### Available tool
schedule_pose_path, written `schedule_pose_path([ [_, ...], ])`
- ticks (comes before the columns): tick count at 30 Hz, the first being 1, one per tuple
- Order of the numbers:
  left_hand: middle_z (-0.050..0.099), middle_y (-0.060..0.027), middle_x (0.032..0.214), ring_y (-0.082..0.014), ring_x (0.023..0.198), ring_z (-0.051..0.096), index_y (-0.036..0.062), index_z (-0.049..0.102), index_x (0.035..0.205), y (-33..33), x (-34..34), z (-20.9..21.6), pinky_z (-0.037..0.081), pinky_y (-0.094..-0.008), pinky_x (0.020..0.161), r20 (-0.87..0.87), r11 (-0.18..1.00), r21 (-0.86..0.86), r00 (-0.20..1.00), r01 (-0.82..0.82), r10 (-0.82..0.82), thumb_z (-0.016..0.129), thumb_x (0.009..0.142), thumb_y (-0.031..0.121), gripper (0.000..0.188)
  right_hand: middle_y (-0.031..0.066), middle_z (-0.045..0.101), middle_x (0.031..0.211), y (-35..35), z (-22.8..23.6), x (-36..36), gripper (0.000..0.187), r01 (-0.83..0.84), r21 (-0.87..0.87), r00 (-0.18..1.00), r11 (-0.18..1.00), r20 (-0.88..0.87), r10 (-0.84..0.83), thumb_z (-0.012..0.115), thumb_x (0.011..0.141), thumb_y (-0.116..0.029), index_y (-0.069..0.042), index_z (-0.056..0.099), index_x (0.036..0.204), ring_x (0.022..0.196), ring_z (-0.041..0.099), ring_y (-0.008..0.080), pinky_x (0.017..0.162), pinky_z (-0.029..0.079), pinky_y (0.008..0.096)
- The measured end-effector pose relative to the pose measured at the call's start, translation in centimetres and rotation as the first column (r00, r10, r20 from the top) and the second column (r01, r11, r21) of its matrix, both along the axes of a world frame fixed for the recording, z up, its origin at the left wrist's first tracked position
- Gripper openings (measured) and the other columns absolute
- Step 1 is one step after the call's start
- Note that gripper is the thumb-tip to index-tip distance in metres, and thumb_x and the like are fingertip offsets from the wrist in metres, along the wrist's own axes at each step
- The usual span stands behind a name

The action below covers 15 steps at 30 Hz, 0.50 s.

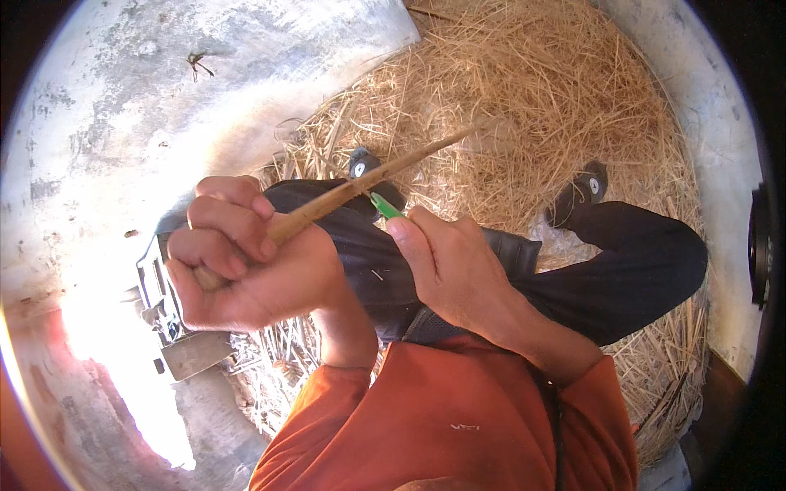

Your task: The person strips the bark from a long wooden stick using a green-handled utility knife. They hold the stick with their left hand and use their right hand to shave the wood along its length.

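My left hand (254, 266) is closed around the thick end of a long, tapering wooden stick (393, 169). The stick slants up and to the right, over the straw, and its thin end is free. In my right hand (450, 262) is a small green-handled tool (385, 206), mostly covered by the fingers. Its tip lies close to the middle of the stick, on the near side. Whether the tip touches the wood, I cannot tell, and the tool's exact kind does not show.
Loose dry straw (524, 106) covers the floor around my legs in dark trousers (622, 254). Dark shoes (591, 184) rest on it. A pale, stained wall (123, 123) curves around at the left. Beside my left hand stands a boxy metal object (192, 356) in bright light.
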<state>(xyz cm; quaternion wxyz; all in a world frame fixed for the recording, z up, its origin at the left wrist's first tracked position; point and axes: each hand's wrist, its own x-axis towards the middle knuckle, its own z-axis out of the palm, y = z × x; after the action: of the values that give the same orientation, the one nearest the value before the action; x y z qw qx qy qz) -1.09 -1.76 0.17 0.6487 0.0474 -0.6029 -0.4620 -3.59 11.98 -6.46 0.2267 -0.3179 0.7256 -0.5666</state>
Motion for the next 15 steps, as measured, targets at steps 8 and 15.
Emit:
schedule_pose_path([
  [8, 0.035, -0.0056, 0.060, -0.0157, 0.061, 0.035, 0.0136, 0.035, 0.056, 1.8, -0.6, 0.0, 0.032, -0.0318, 0.061, -0.117, 0.979, -0.160, 0.987, -0.123, 0.105, 0.035, 0.084, 0.033, 0.033, 0.0193, 0.046, 0.052, 2.1, 4.9, 0.4, 0.029, -0.106, 0.056, 0.994, 0.993, 0.025, 0.105, 0.049, 0.095, -0.023, 0.000, 0.049, 0.077, 0.046, 0.051, 0.0391, 0.043, 0.037, 0.0432],
  [15, 0.033, -0.0049, 0.059, -0.0139, 0.058, 0.033, 0.0116, 0.036, 0.057, 0.8, -0.5, -0.6, 0.030, -0.0275, 0.055, -0.157, 0.939, -0.246, 0.966, -0.241, 0.207, 0.037, 0.082, 0.032, 0.033, 0.0168, 0.048, 0.050, 2.0, 3.1, 0.9, 0.027, -0.015, 0.083, 0.979, 0.996, -0.202, 0.032, 0.053, 0.092, -0.023, 0.000, 0.050, 0.079, 0.045, 0.053, 0.0362, 0.042, 0.040, 0.0428],
])
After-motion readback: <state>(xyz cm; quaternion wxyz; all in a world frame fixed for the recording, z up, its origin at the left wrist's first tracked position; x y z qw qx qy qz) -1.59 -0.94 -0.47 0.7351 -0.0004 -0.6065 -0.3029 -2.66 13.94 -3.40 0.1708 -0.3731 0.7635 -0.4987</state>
